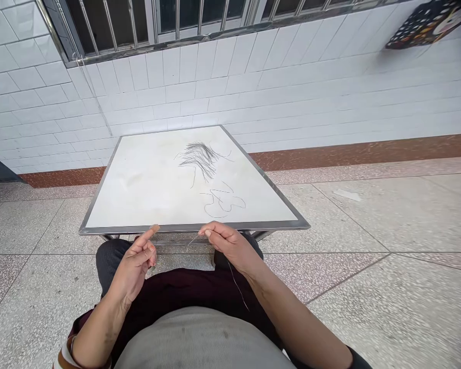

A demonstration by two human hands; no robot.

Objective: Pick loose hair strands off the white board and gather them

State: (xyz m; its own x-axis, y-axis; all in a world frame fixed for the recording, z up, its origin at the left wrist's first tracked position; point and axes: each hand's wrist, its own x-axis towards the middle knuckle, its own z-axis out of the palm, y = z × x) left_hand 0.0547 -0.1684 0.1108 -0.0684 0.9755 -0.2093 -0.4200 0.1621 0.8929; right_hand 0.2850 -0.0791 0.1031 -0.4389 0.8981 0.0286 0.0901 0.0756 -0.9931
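My right hand [228, 245] pinches a thin wire [192, 240] between thumb and fingertips, just past the table's near edge. One end sticks out to the left, and a longer tail [238, 287] hangs below the hand over my lap. To the left is my left hand [136, 261], its index finger stretched out and the others curled, with nothing visible in it. A bundle of dark thin strands [200, 156] lies on the white table [138, 179]. Several loose, curly strands [223, 201] are spread nearer to me.
The table has a grey metal rim [253, 225] and stands by a white tiled wall [169, 105]. Above is a barred window [200, 20]. A patterned bag [426, 25] hangs at upper right. A flat pale scrap [347, 195] lies on the speckled floor [349, 297].
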